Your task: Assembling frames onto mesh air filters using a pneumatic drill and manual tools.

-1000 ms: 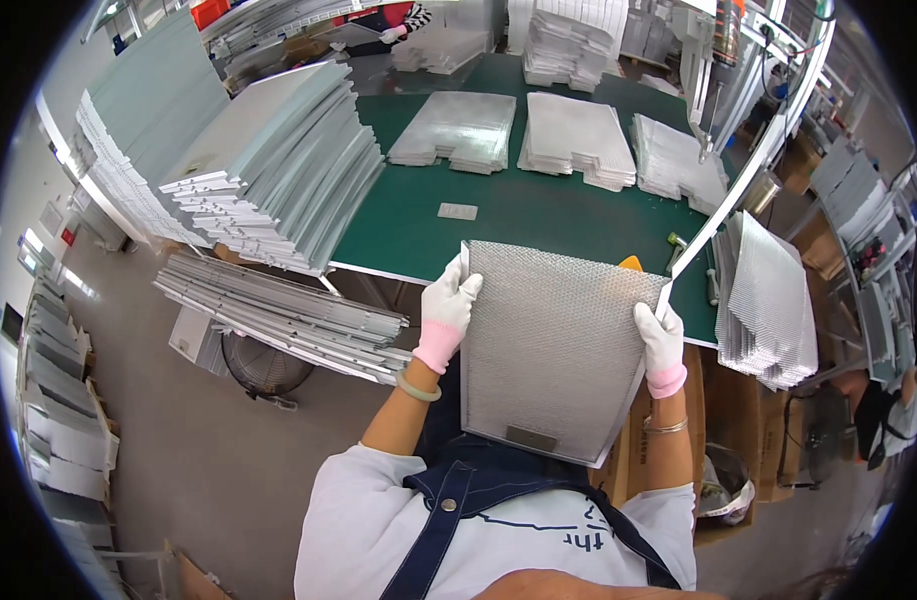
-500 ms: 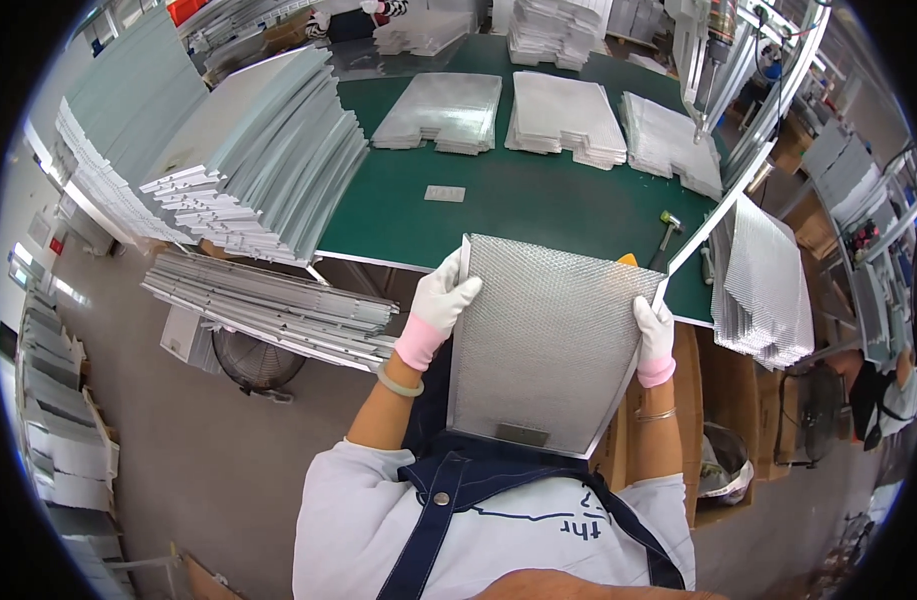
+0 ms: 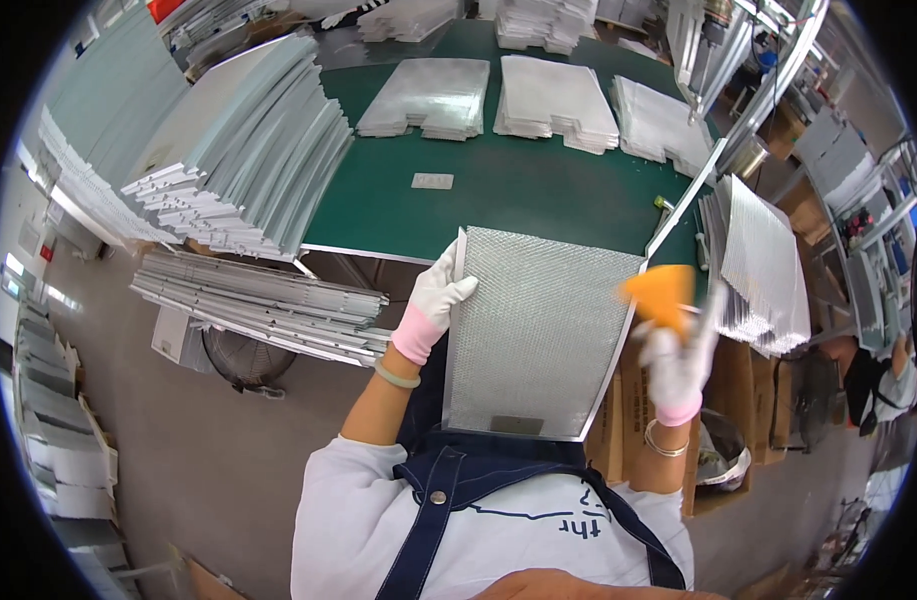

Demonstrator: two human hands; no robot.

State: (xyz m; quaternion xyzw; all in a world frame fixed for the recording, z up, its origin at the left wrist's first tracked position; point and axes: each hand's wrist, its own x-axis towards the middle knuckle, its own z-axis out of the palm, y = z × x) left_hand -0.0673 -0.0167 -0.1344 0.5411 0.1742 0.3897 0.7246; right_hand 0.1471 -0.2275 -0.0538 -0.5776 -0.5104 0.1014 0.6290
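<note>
Apron bib and white shirt filled the bottom of my view, and just above them I held a framed metal mesh panel (image 3: 533,335) upright before my chest. My left hand (image 3: 433,305), in a white glove with a pink cuff, was closed on the panel's left edge near its upper corner, thumb across the front of the mesh, so nearly the whole sheet hung to the right of and below that grip. My right hand (image 3: 678,365), gloved the same, was blurred and just off the panel's right edge; it was wrapped around an orange tool (image 3: 661,292), whose shape I could not make out. Beyond the panel's top edge lay the green table (image 3: 518,190), bearing stacks of silvery sheets (image 3: 553,100) at its far side. Left of the table leaned piles of long grey panels (image 3: 238,150).
</note>
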